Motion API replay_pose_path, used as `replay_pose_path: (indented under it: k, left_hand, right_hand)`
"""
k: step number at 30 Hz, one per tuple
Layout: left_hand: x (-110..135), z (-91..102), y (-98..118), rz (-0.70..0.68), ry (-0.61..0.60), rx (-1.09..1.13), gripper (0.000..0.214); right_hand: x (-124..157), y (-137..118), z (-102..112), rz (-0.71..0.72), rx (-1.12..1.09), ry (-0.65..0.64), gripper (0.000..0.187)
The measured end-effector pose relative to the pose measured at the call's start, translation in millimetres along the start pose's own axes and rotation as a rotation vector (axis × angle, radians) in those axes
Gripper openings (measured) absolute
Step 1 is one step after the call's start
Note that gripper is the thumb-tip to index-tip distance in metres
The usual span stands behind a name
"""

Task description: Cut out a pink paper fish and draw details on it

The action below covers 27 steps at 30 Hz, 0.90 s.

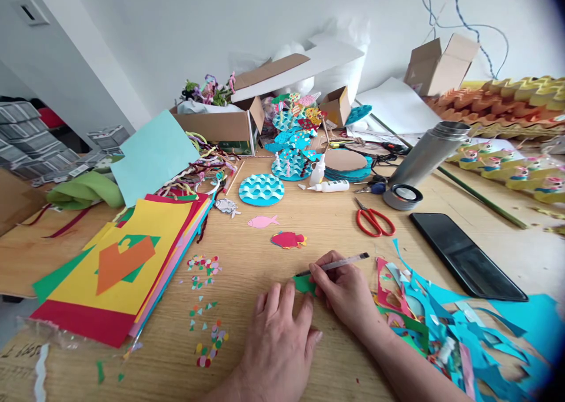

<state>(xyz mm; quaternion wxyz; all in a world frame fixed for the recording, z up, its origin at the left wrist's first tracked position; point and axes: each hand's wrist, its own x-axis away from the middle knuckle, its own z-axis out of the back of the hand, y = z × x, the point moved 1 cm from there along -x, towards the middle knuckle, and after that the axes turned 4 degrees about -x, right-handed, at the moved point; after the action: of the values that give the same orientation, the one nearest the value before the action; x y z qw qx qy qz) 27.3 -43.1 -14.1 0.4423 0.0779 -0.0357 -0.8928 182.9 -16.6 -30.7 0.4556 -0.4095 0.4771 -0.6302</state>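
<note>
My right hand (pixel 343 290) pinches a thin pen (pixel 335 265), whose tip rests on a small green paper piece (pixel 303 283) lying on the wooden table (pixel 318 231). Beside it, my left hand (pixel 278 337) lies flat on the table with its fingers stretched out, fingertips touching the near edge of the green piece. A red paper fish (pixel 288 239) and a pink paper fish (pixel 262 221) lie just beyond the hands.
A stack of coloured paper sheets (pixel 119 266) lies at left, with confetti bits (pixel 205 308) beside it. Red scissors (pixel 374 221), a black phone (pixel 465 253), a steel flask (pixel 428 153), a glue bottle (pixel 329 185) and blue wave discs (pixel 261 189) lie farther back. Blue paper scraps (pixel 450 325) pile up at right.
</note>
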Motion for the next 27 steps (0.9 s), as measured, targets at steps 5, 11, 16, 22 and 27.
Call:
replay_pose_path:
  k: [5,11,16,22,27]
  left_hand:
    - [-0.5,1.1,0.0,0.004,-0.019,0.0,0.038]
    - [-0.3,2.5,0.9,-0.001,-0.015,0.001,0.037]
    - [0.3,2.5,0.8,0.0,-0.015,0.006,0.037]
    - [0.6,-0.1,-0.2,-0.007,-0.006,0.002,0.037]
    - [0.7,-0.9,-0.6,-0.007,0.003,0.0,0.038]
  right_hand:
    - [-0.2,1.5,-1.0,-0.004,-0.004,-0.014,0.028]
    - [-0.3,1.2,-0.5,-0.001,0.003,-0.018,0.025]
    - [0.1,0.7,-0.2,0.002,-0.001,-0.012,0.024]
    - [-1.4,0.8,-1.5,0.007,0.011,-0.013,0.023]
    - [0.2,0.7,-0.7,0.0,-0.006,-0.004,0.024]
